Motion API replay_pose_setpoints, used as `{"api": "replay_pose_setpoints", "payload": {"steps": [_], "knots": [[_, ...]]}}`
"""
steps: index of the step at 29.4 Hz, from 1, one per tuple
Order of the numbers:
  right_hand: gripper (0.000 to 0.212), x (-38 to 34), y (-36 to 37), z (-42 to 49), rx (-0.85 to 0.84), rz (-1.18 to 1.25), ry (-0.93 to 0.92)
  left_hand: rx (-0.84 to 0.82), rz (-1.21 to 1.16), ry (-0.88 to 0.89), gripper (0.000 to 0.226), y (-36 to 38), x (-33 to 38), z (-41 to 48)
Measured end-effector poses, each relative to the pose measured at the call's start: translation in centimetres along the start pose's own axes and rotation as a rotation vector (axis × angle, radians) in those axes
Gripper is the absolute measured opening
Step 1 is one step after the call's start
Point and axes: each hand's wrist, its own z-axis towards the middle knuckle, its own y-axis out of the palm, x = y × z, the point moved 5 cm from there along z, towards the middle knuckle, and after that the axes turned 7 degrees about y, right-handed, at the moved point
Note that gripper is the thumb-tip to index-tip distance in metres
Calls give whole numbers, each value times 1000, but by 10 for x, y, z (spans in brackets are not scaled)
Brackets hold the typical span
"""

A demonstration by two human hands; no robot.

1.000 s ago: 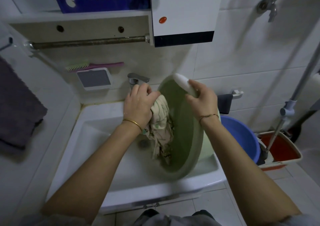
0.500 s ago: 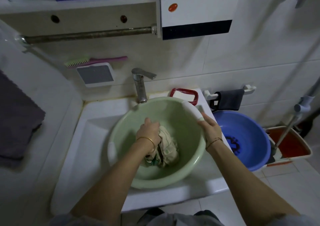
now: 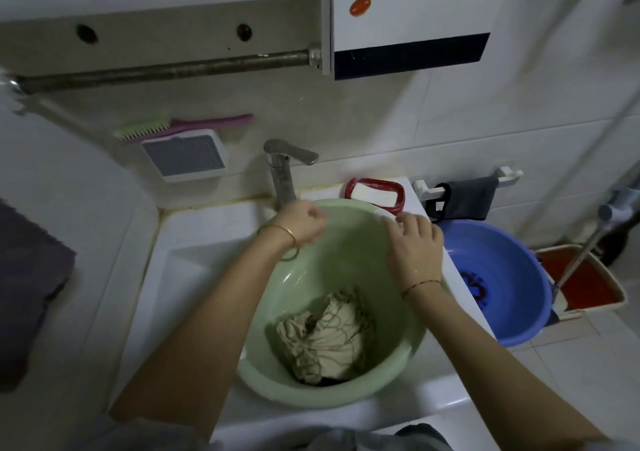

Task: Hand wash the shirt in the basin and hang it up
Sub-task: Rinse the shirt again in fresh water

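A green basin (image 3: 398, 357) sits level in the white sink (image 3: 194, 263). The beige patterned shirt (image 3: 329, 339) lies wadded and wet on the basin's bottom, toward the near side, with no hand on it. My left hand (image 3: 304, 225) hovers over the basin's far rim just below the tap (image 3: 282, 170); it is blurred, its fingers hang loosely curled and it holds nothing. My right hand (image 3: 415, 248) lies over the basin's far right rim, fingers bent over the white handle part there.
A red soap dish with a white bar (image 3: 375, 192) sits behind the basin. A blue basin (image 3: 502, 277) and a red mop bucket (image 3: 585, 281) stand on the floor at right. A metal rail (image 3: 166, 69) runs overhead. A dark towel (image 3: 27, 277) hangs at left.
The basin went from tipped on edge to level in the sink. My left hand let go of the shirt, which dropped to the bottom, and rose toward the tap.
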Motion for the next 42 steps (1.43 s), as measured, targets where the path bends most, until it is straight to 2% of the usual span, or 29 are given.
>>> {"api": "replay_pose_setpoints", "payload": {"steps": [2, 4, 8, 12, 18, 27, 30, 33, 36, 38, 39, 42], "knots": [[46, -6, 0, -1, 10, -21, -101, 153, -444, -61, 20, -14, 10, 12], [49, -2, 7, -3, -54, -59, -115, 186, -709, -130, 23, -20, 18, 21], [34, -4, 20, -11, -170, -155, -234, 218, -817, -211, 29, -21, 25, 34], [27, -7, 25, -15, -184, -170, -355, 249, -936, -234, 36, -25, 27, 38], [25, -11, 20, -15, -243, -171, -344, 222, -764, -215, 66, -44, 23, 41], [26, -17, 17, -22, -309, -131, -452, 230, -714, -173, 72, -42, 22, 34], [25, -19, 16, -23, -308, -121, -476, 239, -657, -122, 64, -39, 16, 31], [28, -19, 18, -23, -333, -134, -480, 321, -663, -35, 55, -38, 7, 24], [30, -18, 19, -23, -364, -143, -445, 559, -663, 25, 43, -38, -19, 3], [22, -19, 16, -23, -410, -152, -439, 750, -460, 20, 31, -35, -46, -18], [20, -20, 17, -24, -437, -147, -441, 794, -363, 3, 28, -30, -59, -28], [26, -23, 19, -26, -510, -145, -401, 729, -110, -68, 33, -6, -88, -49]]}}
